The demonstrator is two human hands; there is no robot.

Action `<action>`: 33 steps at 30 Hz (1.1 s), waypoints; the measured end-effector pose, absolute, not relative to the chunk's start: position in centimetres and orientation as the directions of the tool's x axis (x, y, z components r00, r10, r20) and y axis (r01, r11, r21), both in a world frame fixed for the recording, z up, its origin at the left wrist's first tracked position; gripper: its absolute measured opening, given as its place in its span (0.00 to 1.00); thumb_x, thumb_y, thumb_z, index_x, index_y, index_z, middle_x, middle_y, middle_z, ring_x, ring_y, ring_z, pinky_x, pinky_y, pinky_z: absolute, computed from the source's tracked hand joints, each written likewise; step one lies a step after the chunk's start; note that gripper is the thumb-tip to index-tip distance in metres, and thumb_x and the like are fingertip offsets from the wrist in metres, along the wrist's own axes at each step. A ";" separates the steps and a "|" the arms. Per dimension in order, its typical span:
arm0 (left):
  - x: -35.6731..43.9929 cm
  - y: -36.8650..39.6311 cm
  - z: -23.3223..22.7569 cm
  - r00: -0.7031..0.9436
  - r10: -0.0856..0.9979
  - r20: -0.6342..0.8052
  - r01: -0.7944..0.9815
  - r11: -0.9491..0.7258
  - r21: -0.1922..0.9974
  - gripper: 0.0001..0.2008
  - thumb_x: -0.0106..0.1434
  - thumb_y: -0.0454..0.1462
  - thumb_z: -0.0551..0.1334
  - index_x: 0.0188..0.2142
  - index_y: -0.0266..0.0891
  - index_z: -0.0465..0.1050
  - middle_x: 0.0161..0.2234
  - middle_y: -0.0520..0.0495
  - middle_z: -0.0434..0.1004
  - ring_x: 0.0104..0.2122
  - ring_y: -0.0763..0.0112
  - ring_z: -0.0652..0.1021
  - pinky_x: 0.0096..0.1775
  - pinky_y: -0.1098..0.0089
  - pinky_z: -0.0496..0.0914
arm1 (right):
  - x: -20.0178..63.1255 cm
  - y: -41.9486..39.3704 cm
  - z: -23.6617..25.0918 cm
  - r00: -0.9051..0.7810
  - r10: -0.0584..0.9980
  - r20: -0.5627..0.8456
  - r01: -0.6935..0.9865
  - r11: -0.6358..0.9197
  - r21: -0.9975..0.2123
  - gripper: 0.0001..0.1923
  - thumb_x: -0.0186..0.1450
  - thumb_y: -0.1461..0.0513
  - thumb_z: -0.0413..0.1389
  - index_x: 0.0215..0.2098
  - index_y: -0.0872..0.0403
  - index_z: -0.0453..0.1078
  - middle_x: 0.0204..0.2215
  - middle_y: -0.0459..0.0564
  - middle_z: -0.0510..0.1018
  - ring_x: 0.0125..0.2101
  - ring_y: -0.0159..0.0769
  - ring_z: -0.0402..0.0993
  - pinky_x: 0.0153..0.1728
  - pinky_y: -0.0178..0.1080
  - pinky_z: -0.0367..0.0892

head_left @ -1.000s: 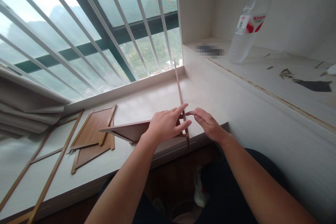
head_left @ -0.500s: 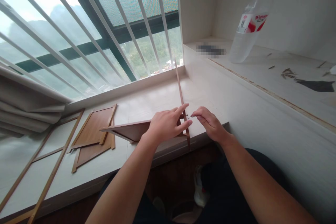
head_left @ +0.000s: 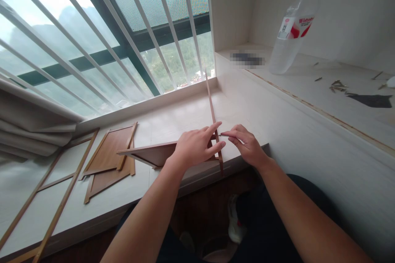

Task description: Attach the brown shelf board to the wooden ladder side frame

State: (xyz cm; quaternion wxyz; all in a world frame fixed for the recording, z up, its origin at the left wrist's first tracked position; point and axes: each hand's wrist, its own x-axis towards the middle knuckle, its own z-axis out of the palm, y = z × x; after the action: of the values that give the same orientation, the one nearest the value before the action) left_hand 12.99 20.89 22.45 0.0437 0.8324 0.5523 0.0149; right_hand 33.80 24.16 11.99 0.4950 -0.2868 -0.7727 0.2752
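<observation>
My left hand (head_left: 197,144) lies over a brown wooden panel (head_left: 157,153) standing on edge and grips it where it meets a long wooden rail (head_left: 212,111). Its thumb and index finger stretch apart across the rail. On the rail's right side, my right hand (head_left: 247,144) is closed, thumb and index finger pinching a thin metal tool that looks like a hex key (head_left: 225,134). The tool's tip is at a small screw in the rail, between the left thumb and index finger. The fingers hide most of the tool.
Left on the white sill lie wooden panels (head_left: 109,148) and a long frame (head_left: 66,185). On the right ledge stand a plastic bottle (head_left: 290,41), several loose screws (head_left: 338,86) and a dark scrap (head_left: 372,100). A barred window (head_left: 132,41) is behind; a white side wall (head_left: 308,131) rises at right.
The fingers of my right hand have shifted slightly left and changed their pinch on the metal tool, closer to the rail. My left hand and the panel have stayed put.
</observation>
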 end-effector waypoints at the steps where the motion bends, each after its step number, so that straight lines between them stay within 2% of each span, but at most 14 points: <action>1: 13.0 20.9 22.5 0.388 0.921 -0.025 0.919 -0.385 0.090 0.34 0.70 0.61 0.43 0.71 0.56 0.50 0.54 0.50 0.81 0.47 0.58 0.82 0.41 0.65 0.71 | 33.8 24.2 11.9 -0.354 0.711 0.607 0.169 0.687 -0.707 0.14 0.75 0.59 0.52 0.53 0.45 0.77 0.36 0.50 0.74 0.42 0.39 0.70 0.45 0.44 0.68; 12: 13.0 20.9 22.3 0.393 0.919 -0.022 0.916 -0.389 0.097 0.34 0.70 0.60 0.44 0.71 0.56 0.51 0.54 0.51 0.80 0.47 0.58 0.82 0.41 0.63 0.72 | 33.6 24.3 11.8 -0.297 0.733 0.612 0.195 0.674 -0.713 0.14 0.75 0.59 0.52 0.53 0.46 0.77 0.38 0.51 0.76 0.44 0.39 0.71 0.47 0.46 0.69; 33: 13.0 20.8 22.5 0.393 0.919 -0.027 0.916 -0.390 0.092 0.34 0.70 0.60 0.44 0.71 0.56 0.50 0.54 0.50 0.80 0.47 0.58 0.82 0.42 0.64 0.72 | 33.9 23.9 12.3 -0.308 0.727 0.614 0.179 0.678 -0.713 0.14 0.74 0.60 0.53 0.54 0.45 0.77 0.39 0.51 0.76 0.43 0.39 0.72 0.47 0.45 0.70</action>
State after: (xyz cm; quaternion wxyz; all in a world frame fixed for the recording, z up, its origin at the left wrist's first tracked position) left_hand 13.02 20.84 22.52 0.0459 0.8334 0.5506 0.0138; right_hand 33.94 23.89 12.28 0.5078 -0.2972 -0.7622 0.2698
